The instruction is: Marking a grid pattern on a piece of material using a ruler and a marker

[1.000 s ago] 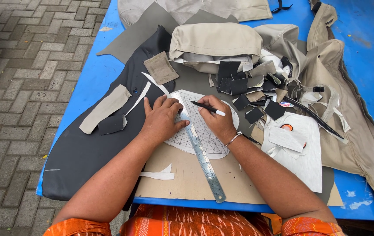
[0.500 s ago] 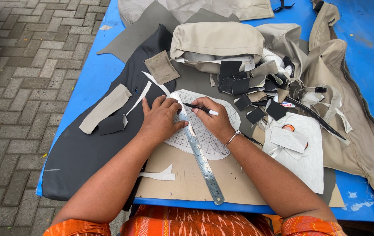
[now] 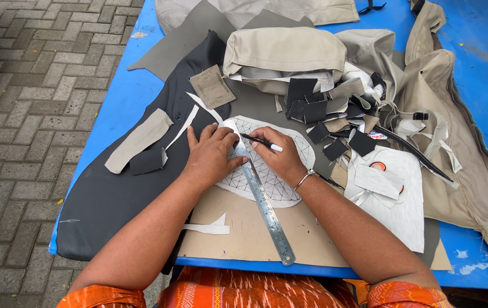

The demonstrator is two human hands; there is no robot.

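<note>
Paving: grey brick paving (image 3: 21, 114) is running along the left side of the blue table (image 3: 115, 108).
Dark sheet: a large dark grey sheet (image 3: 113, 199) is lying over the table's left part, with a beige strip (image 3: 138, 140) and a small dark scrap (image 3: 147, 161) resting on it.
Left hand: the left hand (image 3: 212, 155) is pressing flat, fingers spread and grasping nothing, on the upper end of the steel ruler (image 3: 264, 206).
Ruler: it is lying slanted across the white oval piece (image 3: 281, 188), its lower end reaching over the tan board (image 3: 238, 228) near the table's front edge.
Oval piece: it is lying on the board between both hands, carrying a drawn grid of crossing lines.
Right hand: the right hand (image 3: 278, 154) is clenching a black pen (image 3: 261, 142) between thumb and fingers, the tip touching the oval just beside the ruler's edge.
Scraps: black and beige offcuts (image 3: 318, 111) are piling up just beyond the right hand.
Right side: a folded beige cover (image 3: 284, 51) and loose beige fabric (image 3: 461, 165) are lying toward the table's right edge.
</note>
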